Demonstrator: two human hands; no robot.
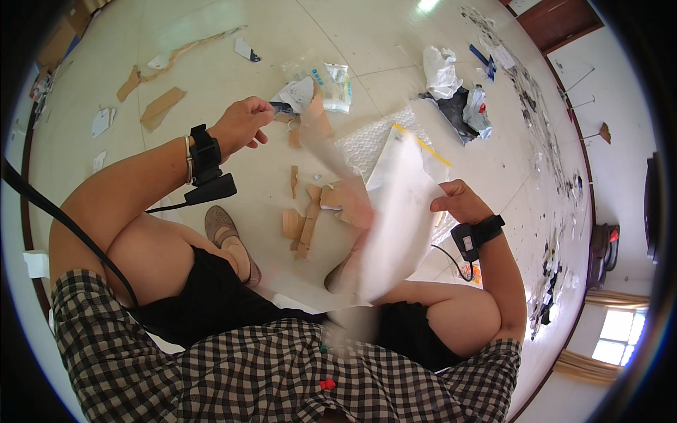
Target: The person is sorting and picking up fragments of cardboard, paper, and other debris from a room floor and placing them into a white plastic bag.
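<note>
My right hand (pixel 463 203) pinches the right edge of a white sheet (pixel 399 227), paper or plastic, which is blurred by motion and hangs before my right knee. Under its top end shows a white packet with a yellow edge (pixel 420 144). My left hand (pixel 244 127) is raised over the floor with thumb and fingertips close together. Beyond its fingertips are a black scrap (pixel 284 108) and a crumpled white paper (pixel 297 94); whether the fingers hold the black scrap, I cannot tell. A blurred pale streak (pixel 330 156) runs between the hands.
Torn brown cardboard (pixel 304 224) lies between my feet. A wavy-textured white wrap (pixel 375 140) and a clear printed packet (pixel 337 87) lie ahead. Crumpled white plastic (pixel 441 71) and a torn black-lined bag (pixel 457 113) are further right. A black cable (pixel 69 232) crosses my left arm.
</note>
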